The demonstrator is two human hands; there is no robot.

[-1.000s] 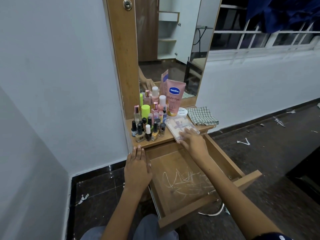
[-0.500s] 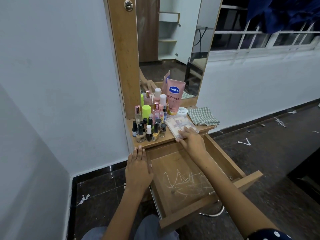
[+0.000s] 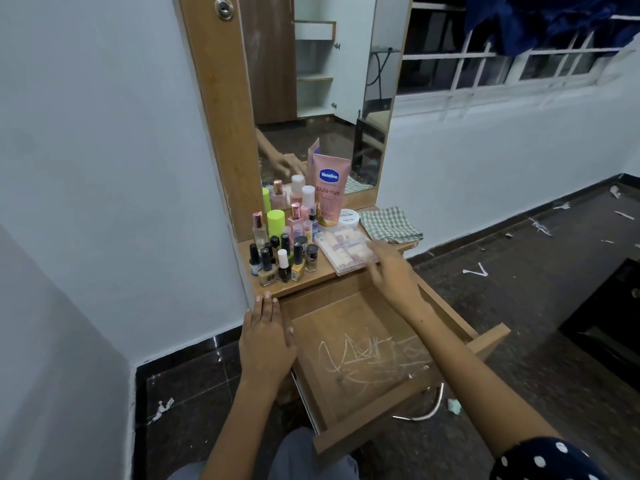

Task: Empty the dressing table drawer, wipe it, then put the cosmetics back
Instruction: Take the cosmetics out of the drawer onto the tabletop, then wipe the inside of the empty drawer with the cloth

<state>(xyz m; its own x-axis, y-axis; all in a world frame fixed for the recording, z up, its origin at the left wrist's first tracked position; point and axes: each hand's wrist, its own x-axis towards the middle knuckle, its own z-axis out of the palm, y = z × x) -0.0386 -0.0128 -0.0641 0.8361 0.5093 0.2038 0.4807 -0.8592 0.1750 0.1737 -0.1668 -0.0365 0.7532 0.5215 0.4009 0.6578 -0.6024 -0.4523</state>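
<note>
two hands, left flat, right relaxed beside one clear case, one drawer

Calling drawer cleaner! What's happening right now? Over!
Left hand flat on wooden drawer's left edge. Right hand open, fingertips at clear plastic cosmetics box on tabletop. Drawer empty, white scribbles inside. Checked cloth unused.

A bedroom in a home is shown: a wooden dressing table with a tall mirror is set against a white wall, cosmetic bottles are crowded at its left edge, and wardrobe shelves are reflected in the glass.
</note>
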